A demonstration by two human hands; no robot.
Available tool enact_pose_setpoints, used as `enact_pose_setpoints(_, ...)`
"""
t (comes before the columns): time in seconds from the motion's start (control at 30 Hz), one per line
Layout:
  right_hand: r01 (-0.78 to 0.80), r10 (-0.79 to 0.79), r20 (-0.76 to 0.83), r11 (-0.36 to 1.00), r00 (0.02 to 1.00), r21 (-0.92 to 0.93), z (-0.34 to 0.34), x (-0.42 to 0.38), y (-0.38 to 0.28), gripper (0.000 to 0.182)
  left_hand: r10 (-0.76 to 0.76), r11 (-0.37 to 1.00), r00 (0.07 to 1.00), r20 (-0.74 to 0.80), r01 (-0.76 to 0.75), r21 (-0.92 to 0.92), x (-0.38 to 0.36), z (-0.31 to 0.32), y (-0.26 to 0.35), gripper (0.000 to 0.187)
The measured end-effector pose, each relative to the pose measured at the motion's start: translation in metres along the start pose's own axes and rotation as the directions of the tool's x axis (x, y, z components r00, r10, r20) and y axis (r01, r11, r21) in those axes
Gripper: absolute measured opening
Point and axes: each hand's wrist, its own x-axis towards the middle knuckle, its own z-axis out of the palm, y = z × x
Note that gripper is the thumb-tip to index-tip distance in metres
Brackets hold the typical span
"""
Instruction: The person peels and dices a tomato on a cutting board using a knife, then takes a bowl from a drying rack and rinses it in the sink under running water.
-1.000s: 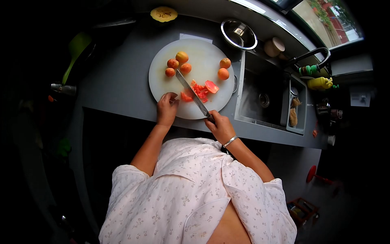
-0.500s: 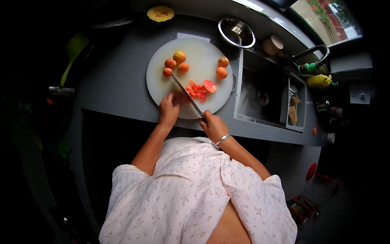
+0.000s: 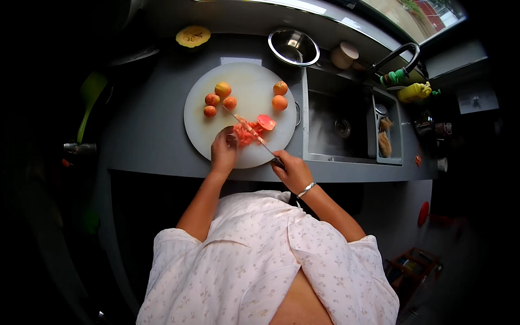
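Observation:
My right hand point(image 3: 292, 170) grips a kitchen knife point(image 3: 252, 131) by its dark handle, the blade slanting up and left across the white round cutting board point(image 3: 208, 81). Bits of red flesh cling along the blade. Under and beside it lie chopped tomato pieces point(image 3: 244, 136), and a larger cut tomato piece point(image 3: 266, 122) rests at their right. My left hand point(image 3: 224, 149) is at the left edge of the chopped pieces, its fingers curled; what they hold, if anything, is hidden. Several whole orange-red tomatoes point(image 3: 222, 89) sit at the board's upper left, and two more tomatoes point(image 3: 279, 102) at its right.
A steel bowl point(image 3: 293, 47) stands behind the board, beside a sink point(image 3: 325, 160) with a black faucet point(image 3: 401, 50). A cut yellow squash point(image 3: 193, 36) lies at the back left. A yellow bottle point(image 3: 414, 92) and a green utensil point(image 3: 89, 103) flank the counter.
The knife blade has tilted and now carries red bits along it. My left hand has come in against the chopped pieces. The whole view has shifted a little.

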Motion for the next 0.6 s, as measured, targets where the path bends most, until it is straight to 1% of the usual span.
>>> enact_pose_setpoints(0.03,-0.009,0.009,-0.014,1.000,1.000,0.001,-0.004,-0.002,0.000,0.027,0.034,0.997,0.995,-0.092,-0.028,0.070,0.001,-0.008,0.003,0.026)
enact_pose_setpoints(0.1,0.113,-0.117,-0.045,0.989,0.992,-0.091,-0.013,-0.006,0.000,0.034,0.008,1.000,0.962,-0.274,-0.016,-0.027,0.002,-0.028,0.014,0.025)
enact_pose_setpoints(0.13,0.103,-0.109,-0.057,0.991,0.992,-0.088,-0.015,-0.008,0.002,0.034,0.095,0.995,0.949,-0.300,-0.081,0.058,0.001,-0.041,0.029,0.024)
enact_pose_setpoints(0.17,0.153,-0.165,-0.055,0.973,0.985,-0.171,-0.016,-0.009,0.005,0.037,0.181,0.979,0.930,-0.321,-0.141,0.144,0.001,-0.053,0.048,0.023)
enact_pose_setpoints(0.2,0.204,-0.223,-0.047,0.946,0.974,-0.253,-0.017,-0.010,0.008,0.040,0.252,0.963,0.917,-0.310,-0.207,0.171,0.002,-0.058,0.067,0.023)
enact_pose_setpoints(0.23,0.200,-0.220,-0.052,0.947,0.974,-0.251,-0.018,-0.011,0.010,0.040,0.256,0.962,0.917,-0.305,-0.211,0.174,0.003,-0.062,0.081,0.023)
enact_pose_setpoints(0.27,0.239,-0.261,-0.032,0.923,0.965,-0.302,-0.019,-0.011,0.011,0.040,0.372,0.911,0.924,-0.095,-0.343,0.229,0.005,-0.065,0.093,0.025)
enact_pose_setpoints(0.3,0.279,-0.300,-0.007,0.894,0.954,-0.352,-0.020,-0.011,0.013,0.040,0.459,0.843,0.880,0.121,-0.474,0.254,0.007,-0.067,0.102,0.026)
enact_pose_setpoints(0.33,0.280,-0.301,-0.008,0.895,0.954,-0.347,-0.020,-0.010,0.013,0.040,0.374,0.887,0.881,0.289,-0.431,0.168,0.008,-0.064,0.110,0.027)
enact_pose_setpoints(0.37,0.299,-0.321,0.007,0.874,0.947,-0.384,-0.020,-0.009,0.013,0.038,0.371,0.886,0.882,0.290,-0.430,0.173,0.009,-0.060,0.109,0.027)
enact_pose_setpoints(0.4,0.318,-0.340,0.023,0.850,0.940,-0.420,-0.020,-0.008,0.013,0.037,0.350,0.843,0.830,0.434,-0.481,0.241,0.010,-0.056,0.104,0.028)
enact_pose_setpoints(0.43,0.321,-0.344,0.022,0.850,0.939,-0.417,-0.020,-0.007,0.014,0.037,0.309,0.788,0.764,0.567,-0.539,0.296,0.011,-0.053,0.100,0.030)
enact_pose_setpoints(0.47,0.327,-0.351,0.027,0.839,0.936,-0.434,-0.019,-0.006,0.016,0.034,0.257,0.755,0.746,0.614,-0.552,0.355,0.014,-0.051,0.097,0.031)
enact_pose_setpoints(0.5,0.331,-0.355,0.033,0.829,0.934,-0.452,-0.018,-0.006,0.017,0.032,0.255,0.754,0.745,0.616,-0.553,0.356,0.017,-0.049,0.093,0.031)
enact_pose_setpoints(0.57,0.346,-0.373,0.033,0.821,0.927,-0.455,-0.017,-0.006,0.019,0.030,0.177,0.784,0.739,0.650,-0.505,0.361,0.025,-0.044,0.088,0.031)
enact_pose_setpoints(0.6,0.364,-0.393,0.034,0.810,0.919,-0.459,-0.018,-0.005,0.019,0.028,0.176,0.784,0.738,0.652,-0.505,0.360,0.030,-0.040,0.082,0.031)
